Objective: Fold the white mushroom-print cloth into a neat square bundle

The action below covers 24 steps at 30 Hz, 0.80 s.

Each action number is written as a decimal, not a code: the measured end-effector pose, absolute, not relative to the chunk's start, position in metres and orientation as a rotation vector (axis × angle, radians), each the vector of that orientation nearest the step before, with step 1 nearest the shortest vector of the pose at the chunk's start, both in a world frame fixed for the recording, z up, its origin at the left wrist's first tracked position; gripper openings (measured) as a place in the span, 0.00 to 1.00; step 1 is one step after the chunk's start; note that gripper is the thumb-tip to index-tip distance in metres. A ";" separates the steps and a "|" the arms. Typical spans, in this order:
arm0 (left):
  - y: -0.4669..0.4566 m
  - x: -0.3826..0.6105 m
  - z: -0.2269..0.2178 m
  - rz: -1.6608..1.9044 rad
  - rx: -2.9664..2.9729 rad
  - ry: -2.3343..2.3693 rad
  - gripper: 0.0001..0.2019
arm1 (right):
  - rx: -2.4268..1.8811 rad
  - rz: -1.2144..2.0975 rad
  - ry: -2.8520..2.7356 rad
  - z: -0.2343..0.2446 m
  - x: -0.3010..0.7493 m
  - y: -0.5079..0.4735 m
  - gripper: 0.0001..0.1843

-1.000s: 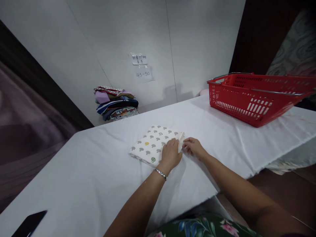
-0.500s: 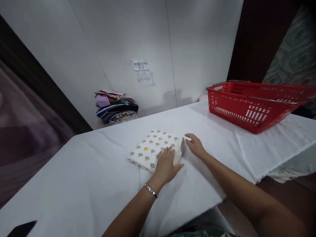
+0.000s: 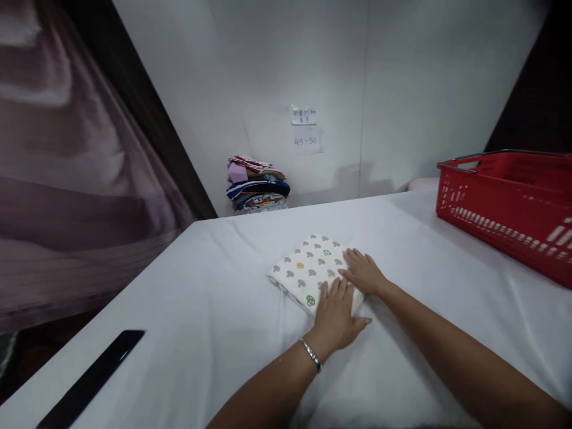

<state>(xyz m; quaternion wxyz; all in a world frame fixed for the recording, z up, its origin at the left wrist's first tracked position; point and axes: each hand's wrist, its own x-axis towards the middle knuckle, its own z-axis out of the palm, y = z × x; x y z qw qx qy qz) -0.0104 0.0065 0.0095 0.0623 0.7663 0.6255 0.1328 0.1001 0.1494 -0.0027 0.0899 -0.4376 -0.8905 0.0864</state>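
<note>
A folded white cloth [image 3: 308,262] with grey, yellow and green mushroom prints lies flat on the white-covered table [image 3: 214,310]. My left hand [image 3: 336,316], with a silver bracelet at the wrist, rests on its near edge, fingers stretched out and thumb spread to the right. On the cloth's right side lies my right hand [image 3: 364,273], palm down with its fingers extended. Both hands press on top of the cloth and neither grips it. The cloth's right corner is partly hidden under them.
A red plastic basket [image 3: 504,208] stands at the table's right. Behind the far edge is a stack of folded clothes [image 3: 258,185] against the wall, below paper signs [image 3: 306,140]. A long black flat object [image 3: 93,378] lies at the near left, beside a pinkish curtain [image 3: 80,179].
My right hand has moved from beside the cloth onto its right side. The left hand stays on the cloth. The view has turned left, bringing more of the black object into sight.
</note>
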 end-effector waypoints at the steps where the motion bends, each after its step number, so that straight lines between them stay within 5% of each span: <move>1: 0.005 -0.011 0.011 0.431 2.311 1.873 0.37 | -1.297 0.238 -2.655 -0.005 0.102 0.150 0.32; 8: 0.012 -0.058 0.028 0.648 2.214 1.960 0.20 | -1.318 0.173 -2.675 0.002 0.099 0.148 0.31; 15: 0.041 -0.141 0.012 0.571 1.799 2.527 0.24 | -1.042 0.260 -2.748 0.006 0.066 0.119 0.35; 24: 0.044 -0.154 -0.002 0.667 1.763 2.531 0.23 | -1.024 0.396 -2.831 0.001 0.062 0.117 0.36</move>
